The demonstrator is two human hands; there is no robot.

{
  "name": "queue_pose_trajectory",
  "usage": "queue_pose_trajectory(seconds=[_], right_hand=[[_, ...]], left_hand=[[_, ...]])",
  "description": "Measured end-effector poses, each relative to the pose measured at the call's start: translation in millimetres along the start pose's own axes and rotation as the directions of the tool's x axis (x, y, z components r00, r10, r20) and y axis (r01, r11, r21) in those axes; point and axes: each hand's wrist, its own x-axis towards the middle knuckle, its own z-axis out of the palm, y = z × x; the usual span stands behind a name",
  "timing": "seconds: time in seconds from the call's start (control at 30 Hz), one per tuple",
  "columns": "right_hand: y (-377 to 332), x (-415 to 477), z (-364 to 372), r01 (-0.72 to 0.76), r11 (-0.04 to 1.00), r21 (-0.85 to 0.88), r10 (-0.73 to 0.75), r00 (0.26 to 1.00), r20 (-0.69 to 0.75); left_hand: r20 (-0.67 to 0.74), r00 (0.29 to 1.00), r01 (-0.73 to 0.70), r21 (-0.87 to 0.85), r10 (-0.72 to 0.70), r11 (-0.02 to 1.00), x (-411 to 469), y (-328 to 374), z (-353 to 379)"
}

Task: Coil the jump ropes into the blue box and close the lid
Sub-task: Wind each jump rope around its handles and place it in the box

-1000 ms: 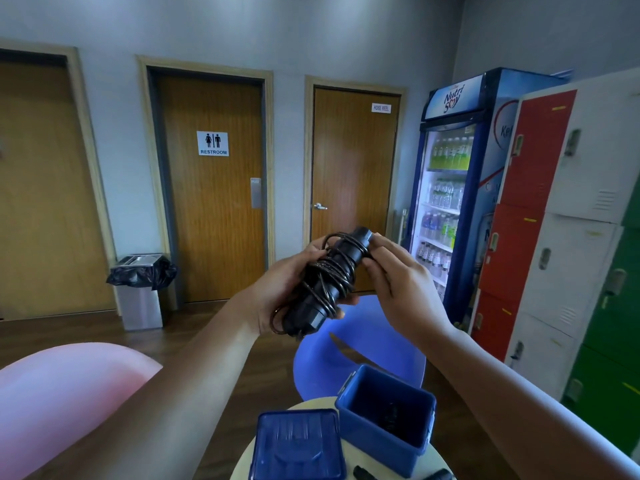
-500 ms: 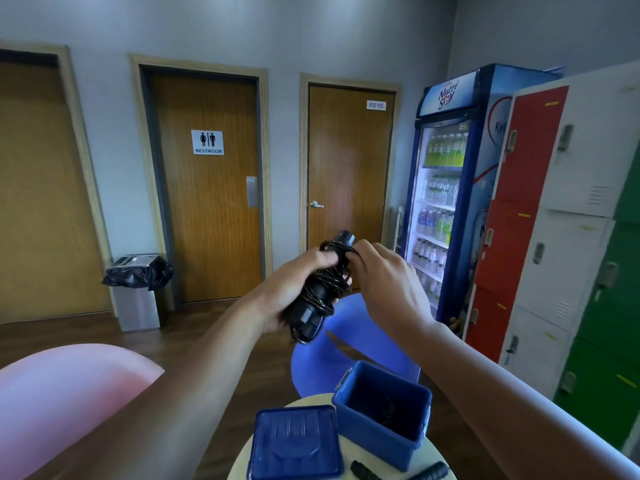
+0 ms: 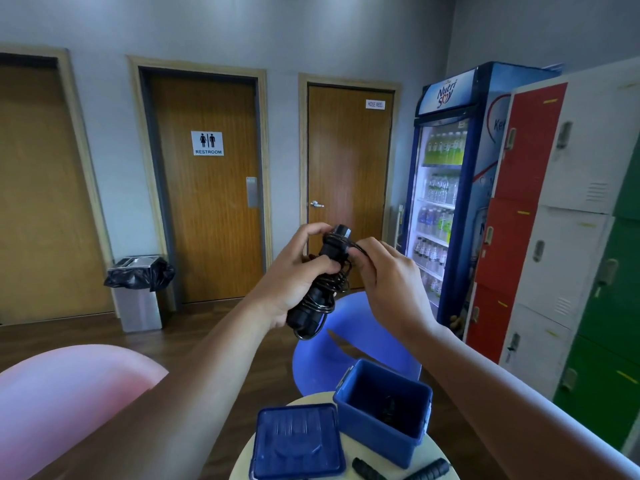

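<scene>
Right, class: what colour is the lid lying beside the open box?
The lid is dark blue, clearest in the head view.

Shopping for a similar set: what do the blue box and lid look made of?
The blue box looks like moulded plastic, semi-glossy, with smooth thin walls. The lid seems the same plastic, judging by its embossed ridges and soft sheen.

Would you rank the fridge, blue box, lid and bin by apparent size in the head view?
1. fridge
2. blue box and lid, about alike, both inflated by nearness
3. bin
</scene>
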Motion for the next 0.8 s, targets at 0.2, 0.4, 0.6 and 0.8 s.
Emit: queue_pose_trajectory(seconds=[0.2, 0.4, 0.6, 0.8], right_hand=[[-6, 18, -17, -0.453, 0.761, 0.464, 0.307, 0.882, 0.356], [0, 38, -34, -0.796, 0.3, 0.526, 0.336, 0.605, 0.722], [-10, 41, -31, -0.84, 0.151, 0.521, 0.406, 0.534, 0.742], [-26, 50, -23, -0.83, 0.21, 0.517, 0.492, 0.547, 0.678]], left_hand=[[0.058, 0.993, -0.097, -0.066, 0.101, 0.993, -4, -2, -5], [0.124, 0.983, -0.114, -0.167, 0.136, 0.979, -7, -5, -9], [0.12, 0.969, -0.193, -0.172, 0.215, 0.966, -10, -3, -11], [0.117, 0.954, -0.256, -0.154, 0.275, 0.954, -17, -2, -19]])
